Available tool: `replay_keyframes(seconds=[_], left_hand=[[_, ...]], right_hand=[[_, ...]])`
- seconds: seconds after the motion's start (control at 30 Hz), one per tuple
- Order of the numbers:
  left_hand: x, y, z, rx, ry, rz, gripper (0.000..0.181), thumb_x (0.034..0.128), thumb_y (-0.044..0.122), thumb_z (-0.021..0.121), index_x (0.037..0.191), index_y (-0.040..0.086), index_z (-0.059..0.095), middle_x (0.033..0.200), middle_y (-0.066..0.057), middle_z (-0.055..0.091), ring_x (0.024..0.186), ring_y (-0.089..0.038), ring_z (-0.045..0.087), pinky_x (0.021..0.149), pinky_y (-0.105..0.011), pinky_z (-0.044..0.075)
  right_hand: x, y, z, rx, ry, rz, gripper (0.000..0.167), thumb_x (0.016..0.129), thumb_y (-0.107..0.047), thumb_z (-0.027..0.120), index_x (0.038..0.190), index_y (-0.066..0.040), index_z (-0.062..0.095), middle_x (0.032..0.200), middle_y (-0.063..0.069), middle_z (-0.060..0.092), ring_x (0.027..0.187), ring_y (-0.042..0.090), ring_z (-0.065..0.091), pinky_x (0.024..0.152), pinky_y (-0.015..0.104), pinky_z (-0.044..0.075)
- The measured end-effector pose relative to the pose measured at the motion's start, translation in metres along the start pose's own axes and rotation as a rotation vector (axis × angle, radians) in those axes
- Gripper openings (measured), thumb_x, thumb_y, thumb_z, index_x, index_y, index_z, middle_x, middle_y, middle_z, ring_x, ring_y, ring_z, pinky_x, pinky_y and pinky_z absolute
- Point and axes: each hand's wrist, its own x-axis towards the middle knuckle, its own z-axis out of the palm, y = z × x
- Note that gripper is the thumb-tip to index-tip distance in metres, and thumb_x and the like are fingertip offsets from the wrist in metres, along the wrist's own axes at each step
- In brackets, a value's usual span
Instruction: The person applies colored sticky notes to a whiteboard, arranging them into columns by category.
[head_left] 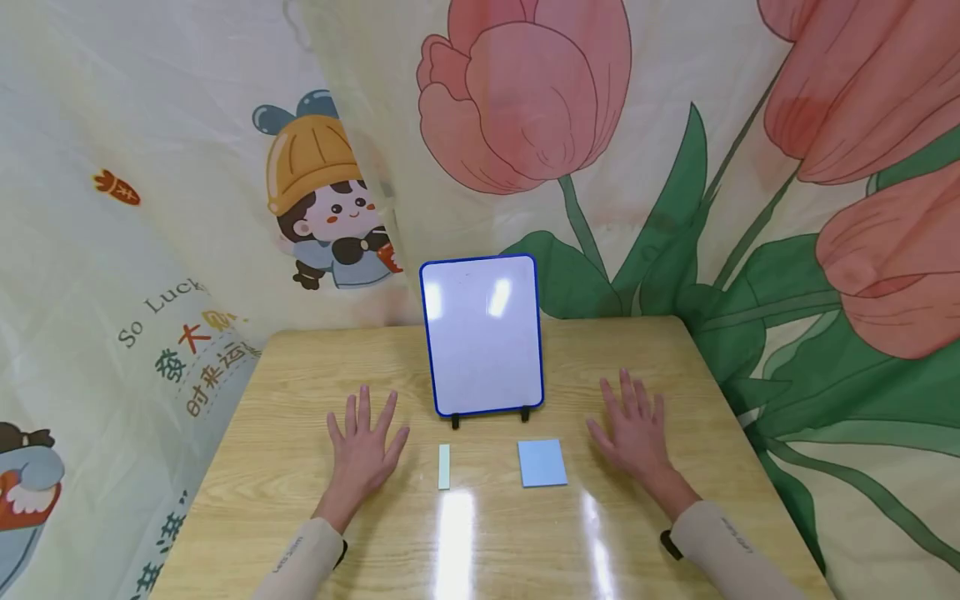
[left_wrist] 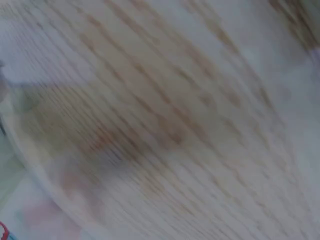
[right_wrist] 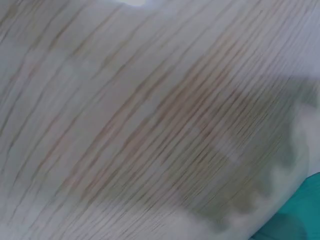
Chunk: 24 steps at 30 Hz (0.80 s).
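In the head view my left hand (head_left: 362, 454) is palm down at the table's left, fingers straight and spread, holding nothing. My right hand (head_left: 636, 429) lies likewise on the right side, fingers spread. Between them a pale green strip (head_left: 444, 467) is nearer the left hand, and a blue square pad (head_left: 542, 463) is nearer the right. Behind these stands a blue-framed whiteboard (head_left: 483, 337), its face blank, on small black feet. Neither hand touches any of these. Both wrist views show wood grain, with no hand visible.
The wooden table (head_left: 300, 358) has its far edge against a hanging cloth (head_left: 480, 225) printed with tulips and a cartoon child. Light glares off the front part of the tabletop. The cloth also hangs along the left and right sides.
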Motion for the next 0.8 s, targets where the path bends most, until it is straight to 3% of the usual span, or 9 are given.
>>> replay_keyframes(seconds=[0.17, 0.33, 0.53, 0.8], left_hand=[[0.0, 0.009, -0.003, -0.004, -0.008, 0.021, 0.068, 0.0997, 0.06, 0.036, 0.159, 0.031, 0.021, 0.166, -0.016, -0.008, 0.151, -0.046, -0.002, 0.112, -0.074, -0.006], [-0.001, 0.028, -0.006, -0.015, 0.0, 0.069, 0.066, 0.1001, 0.058, 0.038, 0.158, 0.03, 0.023, 0.167, -0.016, -0.004, 0.152, -0.043, -0.001, 0.113, -0.073, -0.004], [-0.006, 0.057, -0.006, -0.051, 0.051, 0.184, 0.065, 0.099, 0.054, 0.044, 0.157, 0.028, 0.029, 0.166, -0.018, 0.008, 0.151, -0.043, 0.007, 0.113, -0.074, 0.0], [-0.015, 0.088, 0.007, -0.065, 0.086, 0.305, 0.065, 0.1002, 0.058, 0.037, 0.157, 0.03, 0.026, 0.165, -0.019, 0.013, 0.15, -0.043, 0.016, 0.112, -0.073, 0.006]], right_hand=[[0.0, -0.013, 0.005, 0.014, -0.009, -0.059, 0.077, 0.092, -0.052, 0.056, 0.156, -0.017, 0.031, 0.165, 0.017, 0.012, 0.149, 0.042, 0.016, 0.115, 0.069, 0.011], [-0.002, -0.032, 0.01, 0.038, -0.033, -0.13, 0.079, 0.09, -0.051, 0.062, 0.155, -0.015, 0.033, 0.165, 0.017, 0.016, 0.147, 0.041, 0.023, 0.115, 0.068, 0.016], [-0.007, -0.051, 0.018, 0.063, -0.052, -0.238, 0.082, 0.088, -0.053, 0.066, 0.153, -0.013, 0.037, 0.163, 0.018, 0.021, 0.143, 0.041, 0.032, 0.112, 0.065, 0.029], [-0.015, -0.062, 0.026, 0.093, -0.027, -0.308, 0.084, 0.085, -0.053, 0.071, 0.15, -0.009, 0.041, 0.16, 0.02, 0.029, 0.14, 0.041, 0.038, 0.108, 0.065, 0.034]])
